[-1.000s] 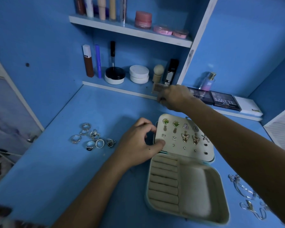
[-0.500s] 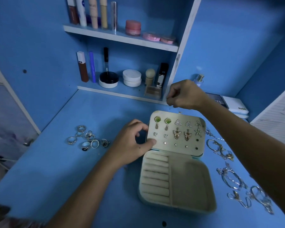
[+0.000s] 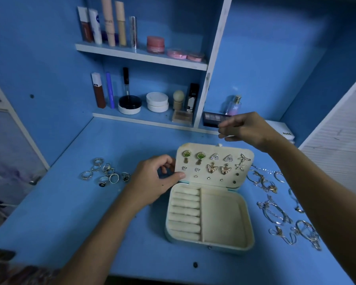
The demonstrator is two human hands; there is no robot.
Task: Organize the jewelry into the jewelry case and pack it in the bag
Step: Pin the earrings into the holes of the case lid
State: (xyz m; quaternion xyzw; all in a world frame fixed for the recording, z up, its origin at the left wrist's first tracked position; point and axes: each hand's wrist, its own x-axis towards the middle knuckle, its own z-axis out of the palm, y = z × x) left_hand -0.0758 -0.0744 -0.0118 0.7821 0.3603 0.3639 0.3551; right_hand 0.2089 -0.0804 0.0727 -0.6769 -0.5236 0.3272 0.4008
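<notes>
The cream jewelry case [image 3: 224, 219] lies open in the middle of the blue desk, its ring rolls and side compartment bare. Its lid [image 3: 214, 179] stands upright with several earrings [image 3: 212, 163] pinned to it. My left hand [image 3: 156, 179] grips the lid's left edge, thumb on the front. My right hand [image 3: 245, 128] hovers just behind the lid's top right, fingers loosely curled, with nothing seen in it. Several rings [image 3: 105, 171] lie loose to the left of the case. Bracelets and chains [image 3: 275, 210] are spread on the right. No bag is in view.
Two shelves [image 3: 144, 56] at the back carry cosmetic tubes, jars and a brush. A beige compact [image 3: 182, 116] lies on the lower shelf. An eyeshadow palette [image 3: 212, 119], a perfume bottle [image 3: 233, 104] and a white box [image 3: 284, 130] sit behind my right hand.
My right hand has left the beige compact on the lower shelf and drawn back rightward over the lid. My left hand keeps its grip on the lid.
</notes>
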